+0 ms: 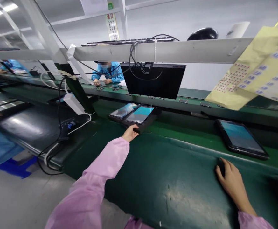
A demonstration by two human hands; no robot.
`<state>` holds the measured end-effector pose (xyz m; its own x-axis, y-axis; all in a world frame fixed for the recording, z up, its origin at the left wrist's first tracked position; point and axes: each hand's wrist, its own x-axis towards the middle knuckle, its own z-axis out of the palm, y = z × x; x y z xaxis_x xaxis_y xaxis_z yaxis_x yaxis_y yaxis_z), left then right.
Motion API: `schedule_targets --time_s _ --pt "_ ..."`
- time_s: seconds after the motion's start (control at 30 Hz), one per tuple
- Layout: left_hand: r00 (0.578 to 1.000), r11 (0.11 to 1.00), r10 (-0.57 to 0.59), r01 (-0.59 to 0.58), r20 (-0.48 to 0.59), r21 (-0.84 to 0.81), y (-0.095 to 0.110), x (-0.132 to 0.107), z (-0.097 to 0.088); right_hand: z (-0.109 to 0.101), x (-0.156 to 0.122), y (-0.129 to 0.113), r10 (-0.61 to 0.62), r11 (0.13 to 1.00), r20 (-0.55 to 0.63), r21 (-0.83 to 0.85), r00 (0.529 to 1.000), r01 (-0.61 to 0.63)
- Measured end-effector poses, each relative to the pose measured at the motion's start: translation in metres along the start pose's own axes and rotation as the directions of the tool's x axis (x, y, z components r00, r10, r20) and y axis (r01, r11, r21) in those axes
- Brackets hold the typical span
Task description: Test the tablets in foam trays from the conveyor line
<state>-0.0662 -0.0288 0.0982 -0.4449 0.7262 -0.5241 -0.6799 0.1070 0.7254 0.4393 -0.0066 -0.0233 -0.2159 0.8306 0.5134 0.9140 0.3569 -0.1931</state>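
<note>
Clock read from above, 12 = away from the wearer.

Left hand [130, 133], pink sleeve: closed, thumb over the near rim, gripping a black flat rectangular tray [150, 120]. Tray's at the hand's 12 to 1 o'clock, carrying two thin rectangular tablets side by side; right-hand one [142, 114] shows a teal screen, the other [123, 110] a paler one.

Right hand [233, 179], at the left hand's 4 o'clock: curved around a small black rounded computer mouse [221, 167], mostly hidden under the fingers, on the dark green smooth worktop [153, 165].

Black-framed tablet with blue-teal screen [242, 138] lies flat at the right hand's 1 o'clock, just beyond the worktop edge, not touched.

Black flat monitor [153, 81] at the left hand's 1. White box-shaped adapter [74, 103] at its 10. Blue-clad co-worker [117, 73] at its 11.
</note>
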Motion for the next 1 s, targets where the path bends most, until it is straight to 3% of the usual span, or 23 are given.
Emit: schedule_targets --time_s 0.13,0.27,0.37,0.47,0.53,0.6,0.63,0.67,0.7,0.77,0.8,0.83,0.87,0.9,0.93,0.97,1.0 --pt "0.997 0.991 -0.077 0.079 -0.021 0.107 -0.025 -0.07 -0.045 -0.012 0.003 -0.013 0.093 0.978 -0.012 0.191 0.996 -0.089" --pt "0.985 0.969 -0.174 0.172 -0.003 0.176 -0.075 -0.141 -0.066 -0.024 0.002 -0.021 0.198 0.922 -0.023 0.343 0.98 -0.179" --pt "0.979 0.966 -0.201 0.194 0.024 0.173 -0.128 -0.195 -0.064 -0.032 -0.008 -0.028 0.282 0.875 -0.02 0.415 0.959 -0.249" --pt "0.969 0.968 -0.233 0.223 0.078 0.114 -0.196 -0.249 -0.055 -0.041 -0.026 -0.041 0.343 0.808 0.026 0.503 0.939 -0.308" --pt "0.945 0.952 -0.303 0.294 0.125 0.087 -0.243 -0.281 -0.047 -0.048 -0.041 -0.052 0.35 0.763 0.081 0.553 0.933 -0.335" --pt "0.892 0.907 -0.42 0.405 0.171 0.115 -0.284 -0.305 -0.037 -0.056 -0.054 -0.062 0.348 0.724 0.143 0.588 0.927 -0.362" --pt "0.83 0.857 -0.514 0.484 0.215 0.177 -0.298 -0.314 -0.032 -0.06 -0.06 -0.065 0.346 0.708 0.17 0.598 0.923 -0.376" --pt "0.73 0.78 -0.624 0.558 0.281 0.283 -0.306 -0.32 -0.026 -0.065 -0.064 -0.067 0.346 0.697 0.191 0.603 0.919 -0.388" --pt "0.583 0.69 -0.722 0.576 0.372 0.438 -0.307 -0.324 -0.021 -0.071 -0.068 -0.067 0.35 0.689 0.207 0.603 0.913 -0.401" --pt "0.191 0.552 -0.831 0.408 0.523 0.728 -0.286 -0.326 -0.013 -0.082 -0.074 -0.065 0.366 0.67 0.255 0.595 0.895 -0.444" --pt "0.022 0.562 -0.82 0.222 0.572 0.797 -0.266 -0.323 -0.011 -0.088 -0.075 -0.063 0.375 0.655 0.289 0.59 0.881 -0.473" --pt "-0.045 0.589 -0.801 0.122 0.598 0.799 -0.242 -0.318 -0.011 -0.093 -0.077 -0.06 0.383 0.637 0.325 0.584 0.864 -0.502" --pt "-0.019 0.633 -0.772 0.07 0.636 0.771 -0.215 -0.31 -0.013 -0.097 -0.078 -0.058 0.388 0.624 0.36 0.575 0.849 -0.529" --pt "0.087 0.7 -0.696 -0.137 0.712 0.701 -0.188 -0.299 -0.017 -0.1 -0.079 -0.055 0.386 0.619 0.391 0.561 0.835 -0.549" --pt "0.314 0.702 -0.547 -0.334 0.776 0.629 -0.164 -0.285 -0.024 -0.102 -0.079 -0.054 0.38 0.624 0.414 0.546 0.827 -0.56" --pt "0.574 0.647 -0.29 -0.472 0.766 0.599 -0.143 -0.269 -0.032 -0.103 -0.08 -0.053 0.371 0.634 0.43 0.53 0.823 -0.563" --pt "0.72 0.564 -0.001 -0.573 0.694 0.594 -0.127 -0.25 -0.042 -0.103 -0.08 -0.053 0.359 0.651 0.442 0.513 0.822 -0.559"
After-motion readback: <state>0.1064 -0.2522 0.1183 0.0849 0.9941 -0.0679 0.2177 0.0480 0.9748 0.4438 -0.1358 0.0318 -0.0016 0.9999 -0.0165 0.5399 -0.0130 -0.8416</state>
